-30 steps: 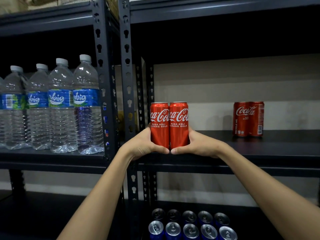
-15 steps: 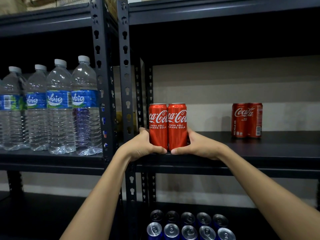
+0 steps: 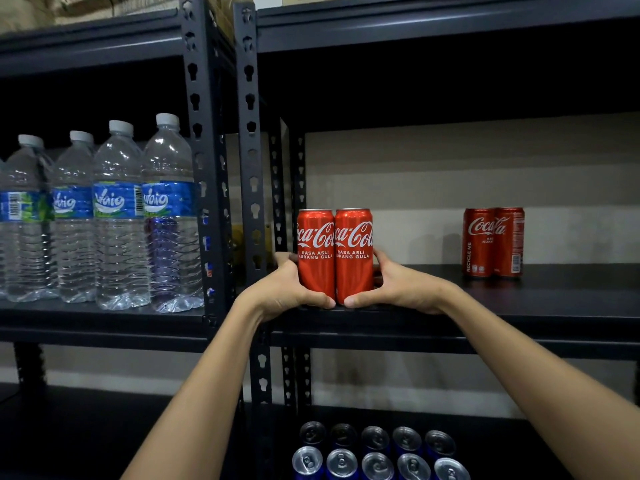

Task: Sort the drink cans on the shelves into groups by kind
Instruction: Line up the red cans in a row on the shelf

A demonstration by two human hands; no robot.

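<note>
Two tall red Coca-Cola cans stand side by side at the front left of the black middle shelf. My left hand wraps the left can and my right hand wraps the right can; both cans are upright and touch each other. Their bases look level with the shelf surface; I cannot tell if they rest on it. Two more red Coca-Cola cans stand together farther back on the right of the same shelf.
Several blue cans with silver tops fill the shelf below. Water bottles line the neighbouring left shelf unit. Black slotted uprights divide the two units. A shelf board hangs overhead.
Both hands have kept hold of the two cans and eased them slightly lower and left, down to the shelf's front edge. The view has shifted a little.
</note>
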